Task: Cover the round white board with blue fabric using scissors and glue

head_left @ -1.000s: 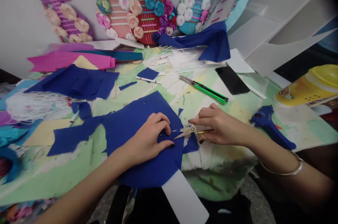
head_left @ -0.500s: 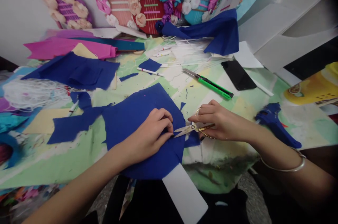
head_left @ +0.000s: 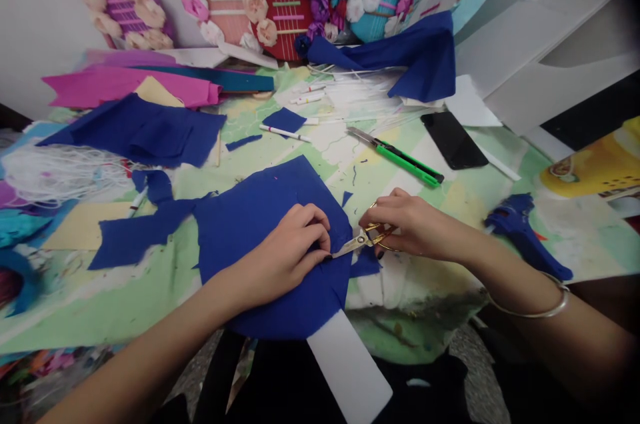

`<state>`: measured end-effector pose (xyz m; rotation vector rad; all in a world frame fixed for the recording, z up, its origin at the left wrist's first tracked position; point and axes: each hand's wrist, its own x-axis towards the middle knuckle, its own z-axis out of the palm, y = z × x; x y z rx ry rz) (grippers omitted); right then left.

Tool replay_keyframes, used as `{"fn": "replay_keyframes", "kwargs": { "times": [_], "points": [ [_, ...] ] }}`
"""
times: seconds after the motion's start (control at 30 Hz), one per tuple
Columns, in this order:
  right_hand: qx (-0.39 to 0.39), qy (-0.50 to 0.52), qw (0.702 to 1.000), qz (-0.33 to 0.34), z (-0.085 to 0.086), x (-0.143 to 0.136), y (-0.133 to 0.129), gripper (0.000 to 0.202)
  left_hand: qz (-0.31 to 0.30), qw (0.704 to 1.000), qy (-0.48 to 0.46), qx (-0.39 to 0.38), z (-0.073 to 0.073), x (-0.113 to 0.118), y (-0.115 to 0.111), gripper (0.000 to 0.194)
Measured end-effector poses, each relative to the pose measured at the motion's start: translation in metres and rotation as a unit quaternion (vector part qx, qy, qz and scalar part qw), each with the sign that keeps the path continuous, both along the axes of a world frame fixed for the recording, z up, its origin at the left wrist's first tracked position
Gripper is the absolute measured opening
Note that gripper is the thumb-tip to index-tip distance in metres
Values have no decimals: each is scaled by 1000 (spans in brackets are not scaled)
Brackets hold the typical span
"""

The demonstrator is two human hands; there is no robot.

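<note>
A dark blue covering, paper or cloth [head_left: 250, 211], lies over a flat rounded shape at the table's front edge; a white strip [head_left: 350, 367] sticks out from under it toward me. My left hand [head_left: 293, 247] rests on the blue covering, thumb and fingertips pinching a bit of it near its right side. In my right hand [head_left: 417, 224] are small gold-handled scissors [head_left: 357, 243], fingers through the loops. Their blades are closed together, pointing left, with the tips at my left thumb. A small blue scrap [head_left: 366, 264] lies under the scissors.
Beyond my hands lie a green utility knife [head_left: 407, 163], a black phone [head_left: 454, 140] and a white marker [head_left: 285, 133]. A blue glue gun [head_left: 530, 237] and a yellow cup [head_left: 595, 164] are at right. Blue pieces [head_left: 140, 231] and white string [head_left: 65, 174] spread left. Flower-decorated guitar shapes [head_left: 285, 17] stand behind.
The scissor blades have gone from apart to together, and my right hand's fingers have drawn in on the loops. My left hand keeps its pinch in nearly the same place.
</note>
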<state>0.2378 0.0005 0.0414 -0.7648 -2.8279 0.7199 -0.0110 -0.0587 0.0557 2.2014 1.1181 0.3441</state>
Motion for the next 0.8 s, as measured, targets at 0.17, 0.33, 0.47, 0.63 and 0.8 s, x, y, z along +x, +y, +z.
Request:
{"fn": "replay_keyframes", "kwargs": {
  "times": [0.17,0.33,0.47,0.63,0.8],
  "points": [
    [27,-16,1000,-4,3,1,0,16,4,1000,-8,-1,1,-1,-1,12],
    [39,-49,997,-45,11,11,-12,21,20,1000,2,-21,2,-1,-4,12],
    [44,-49,994,-91,11,21,-33,24,35,998,21,-44,3,1,-5,12],
    [30,-21,981,-190,6,22,-77,29,48,997,-1,-60,5,6,-4,6],
    [29,-2,965,-262,-1,7,-129,32,60,992,-31,-102,9,10,2,11]
  ]
}}
